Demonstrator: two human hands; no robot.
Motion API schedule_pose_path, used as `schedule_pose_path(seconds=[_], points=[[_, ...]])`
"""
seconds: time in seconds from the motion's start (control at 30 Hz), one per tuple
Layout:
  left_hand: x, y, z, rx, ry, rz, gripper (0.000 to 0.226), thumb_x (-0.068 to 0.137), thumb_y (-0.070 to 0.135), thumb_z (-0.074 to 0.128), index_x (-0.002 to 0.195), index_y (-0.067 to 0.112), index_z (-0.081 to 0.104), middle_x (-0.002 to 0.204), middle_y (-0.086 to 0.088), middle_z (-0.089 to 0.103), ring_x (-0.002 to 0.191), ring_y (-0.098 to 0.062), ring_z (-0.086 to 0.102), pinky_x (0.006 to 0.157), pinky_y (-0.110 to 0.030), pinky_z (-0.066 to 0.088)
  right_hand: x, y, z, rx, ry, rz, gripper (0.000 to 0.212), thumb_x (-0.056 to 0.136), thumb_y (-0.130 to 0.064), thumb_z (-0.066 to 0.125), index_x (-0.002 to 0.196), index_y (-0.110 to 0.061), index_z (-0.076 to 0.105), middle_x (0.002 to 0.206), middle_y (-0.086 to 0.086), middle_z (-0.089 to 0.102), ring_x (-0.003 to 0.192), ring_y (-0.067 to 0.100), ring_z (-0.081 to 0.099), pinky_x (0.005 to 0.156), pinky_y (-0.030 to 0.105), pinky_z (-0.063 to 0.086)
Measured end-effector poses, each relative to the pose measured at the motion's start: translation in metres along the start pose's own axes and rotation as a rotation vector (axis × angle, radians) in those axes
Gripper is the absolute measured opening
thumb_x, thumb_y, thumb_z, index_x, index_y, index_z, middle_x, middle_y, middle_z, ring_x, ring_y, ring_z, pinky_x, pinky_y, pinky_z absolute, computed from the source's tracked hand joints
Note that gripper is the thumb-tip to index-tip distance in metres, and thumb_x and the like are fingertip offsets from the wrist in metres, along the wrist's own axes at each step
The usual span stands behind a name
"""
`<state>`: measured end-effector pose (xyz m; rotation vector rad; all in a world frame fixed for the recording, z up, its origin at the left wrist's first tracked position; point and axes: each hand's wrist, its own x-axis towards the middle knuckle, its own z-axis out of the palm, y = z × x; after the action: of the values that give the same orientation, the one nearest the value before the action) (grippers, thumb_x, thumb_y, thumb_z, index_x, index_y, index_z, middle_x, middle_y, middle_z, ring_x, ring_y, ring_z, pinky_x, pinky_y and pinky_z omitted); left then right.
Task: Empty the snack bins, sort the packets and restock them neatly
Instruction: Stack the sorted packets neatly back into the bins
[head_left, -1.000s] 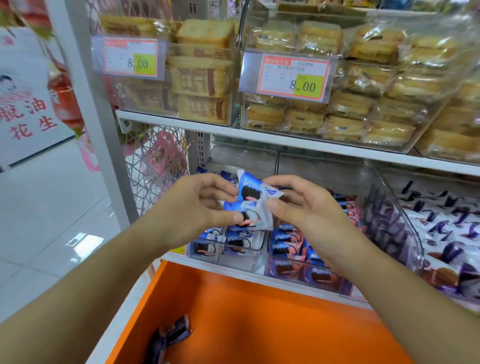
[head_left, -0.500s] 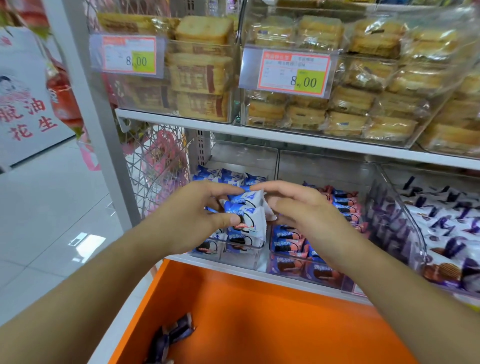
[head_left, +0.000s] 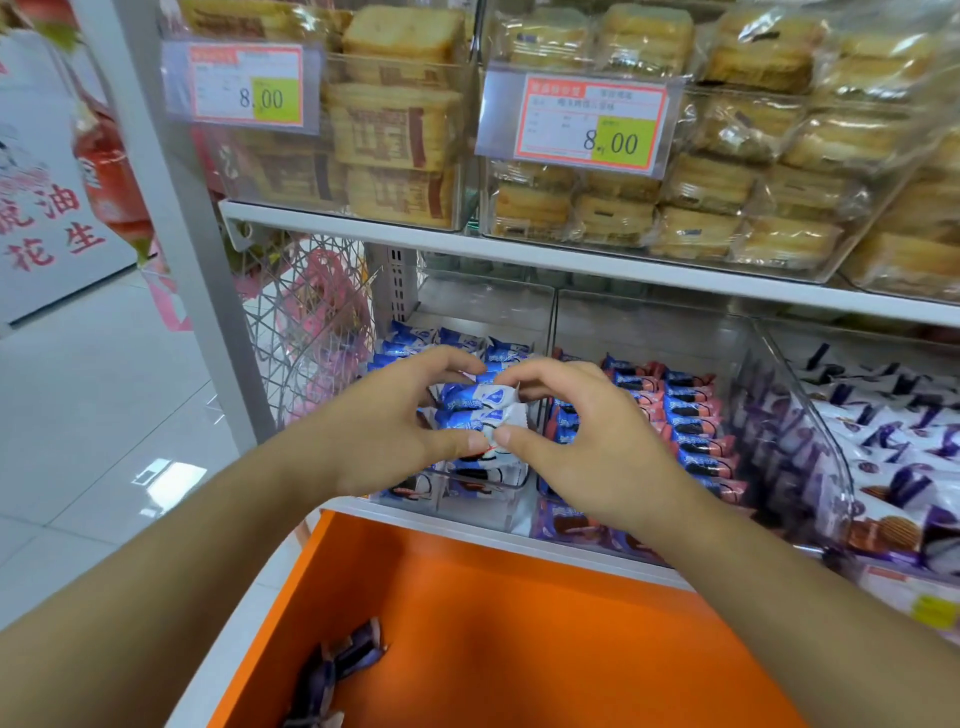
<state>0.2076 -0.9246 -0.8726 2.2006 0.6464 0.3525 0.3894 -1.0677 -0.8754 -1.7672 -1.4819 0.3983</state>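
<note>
Both hands had dropped lower than before. The left hand (head_left: 384, 426) and right hand (head_left: 576, 441) pinched blue cookie packets (head_left: 475, 410) over the clear bin (head_left: 488, 499), above an orange crate (head_left: 519, 639).

Both my forearms reach forward from the lower corners and converge at mid-frame. My left hand (head_left: 387, 421) is turned palm toward the right, fingers arched over the top and thumb stretched along the bottom, pinching the packets (head_left: 480, 410). My right hand (head_left: 587, 441) mirrors it, back of the hand up, fingers curled onto the top edge and thumb meeting the left thumb underneath. The two thumb tips nearly touch; both wrists are straight.
</note>
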Motion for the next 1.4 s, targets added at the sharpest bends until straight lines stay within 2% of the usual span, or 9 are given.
schedule_pose_path(seconds=[0.1,0.27,0.4,0.5,0.6,0.77,0.93,1.07,1.4], points=[[0.008,-0.004,0.000,0.100,0.018,0.015,0.054,0.085,0.048,0.080,0.133,0.047,0.057,0.135,0.021,0.059,0.106,-0.021,0.071,0.094,-0.043,0.057,0.002,0.004,0.001,-0.033,-0.012,0.005,0.038,0.092,-0.038,0.076,0.125,-0.049,0.062,0.126,-0.019,0.055,0.125,-0.002,0.052,0.111,0.030,0.042],[0.017,-0.007,0.002,0.250,0.055,-0.008,0.049,0.087,0.048,0.078,0.131,0.042,0.059,0.133,0.017,0.061,0.117,-0.005,0.060,0.094,-0.026,0.043,0.007,0.010,-0.003,-0.053,0.019,0.017,0.042,0.097,-0.035,0.070,0.137,-0.041,0.060,0.130,-0.025,0.059,0.129,-0.004,0.049,0.104,0.014,0.034],[0.020,-0.010,0.010,0.294,-0.086,-0.100,0.049,0.085,0.050,0.079,0.130,0.047,0.059,0.131,0.020,0.056,0.087,-0.007,0.068,0.081,-0.033,0.055,0.009,0.016,0.000,-0.046,0.035,0.044,0.037,0.099,-0.032,0.070,0.134,-0.037,0.061,0.128,-0.026,0.061,0.127,-0.006,0.050,0.096,0.004,0.030],[0.024,-0.012,0.014,0.328,-0.170,-0.101,0.053,0.087,0.049,0.078,0.137,0.045,0.059,0.138,0.018,0.058,0.110,-0.005,0.063,0.093,-0.027,0.046,0.010,0.016,0.000,-0.085,0.023,0.041,0.033,0.099,-0.030,0.069,0.131,-0.035,0.063,0.127,-0.021,0.060,0.126,-0.003,0.050,0.097,0.002,0.029],[0.028,-0.015,0.014,0.317,-0.233,-0.102,0.053,0.090,0.049,0.074,0.141,0.043,0.059,0.143,0.019,0.059,0.128,0.000,0.054,0.106,-0.026,0.041,0.013,0.019,0.000,-0.180,-0.010,0.013,0.027,0.099,-0.029,0.068,0.126,-0.033,0.068,0.130,-0.016,0.056,0.132,0.001,0.043,0.107,0.016,0.030],[0.026,-0.015,0.014,0.348,-0.341,-0.156,0.051,0.098,0.057,0.060,0.147,0.047,0.052,0.151,0.017,0.053,0.110,-0.001,0.052,0.094,-0.021,0.039,0.013,0.028,0.006,-0.372,-0.056,-0.117,0.017,0.098,-0.033,0.070,0.113,-0.031,0.077,0.128,-0.024,0.062,0.139,0.008,0.031,0.121,0.047,0.025],[0.022,-0.016,0.011,0.268,-0.378,-0.162,0.042,0.104,0.055,0.049,0.145,0.050,0.051,0.131,0.021,0.061,0.100,0.009,0.058,0.092,-0.019,0.043,0.013,0.031,0.012,-0.488,-0.061,-0.196,0.013,0.094,-0.031,0.071,0.099,-0.037,0.082,0.117,-0.027,0.067,0.142,0.015,0.032,0.116,0.033,0.010],[0.022,-0.028,0.009,0.185,-0.259,-0.172,0.019,0.105,0.038,0.055,0.119,0.042,0.067,0.116,0.011,0.071,0.108,-0.013,0.068,0.100,-0.046,0.055,0.012,0.030,0.016,-0.575,-0.103,-0.222,0.019,0.092,-0.034,0.065,0.090,-0.036,0.083,0.109,-0.027,0.067,0.140,0.016,0.035,0.119,0.034,0.010],[0.024,-0.027,0.013,0.230,-0.248,-0.208,0.018,0.099,0.035,0.063,0.110,0.034,0.078,0.095,0.009,0.077,0.089,-0.013,0.071,0.088,-0.037,0.058,0.008,0.015,0.012,-0.739,-0.284,-0.210,0.039,0.098,-0.039,0.042,0.098,-0.038,0.080,0.151,-0.026,0.045,0.151,0.019,0.010,0.127,0.045,-0.003]])
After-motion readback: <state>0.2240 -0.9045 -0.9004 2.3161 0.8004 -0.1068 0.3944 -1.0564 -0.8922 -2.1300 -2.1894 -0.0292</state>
